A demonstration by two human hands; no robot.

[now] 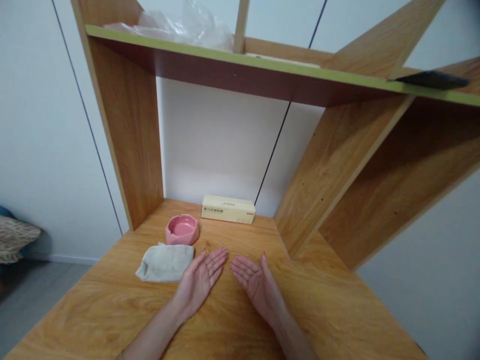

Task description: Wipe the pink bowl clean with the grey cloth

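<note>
My left hand [200, 281] is open, palm up, fingers stretched toward the back of the wooden desk [221, 325]. It holds nothing and lies just right of a folded pale grey cloth [167, 263]. My right hand [258, 286] is open too, palm up and bare, its fingertips pointing toward those of the left with a small gap between. Behind the cloth stands a pink, faceted ashtray [182, 230]. A cream-coloured cling film box [228, 209] with printed lettering lies along the back, against the white wall.
Overhead runs a shelf [210, 56] with a green-yellow edge, holding a clear plastic bag [187, 27] and a dark flat object [433, 79]. Wooden side panels [127, 130] and a slanting upright divider [337, 165] bound the desk. Patterned fabric [17, 237] shows at far left.
</note>
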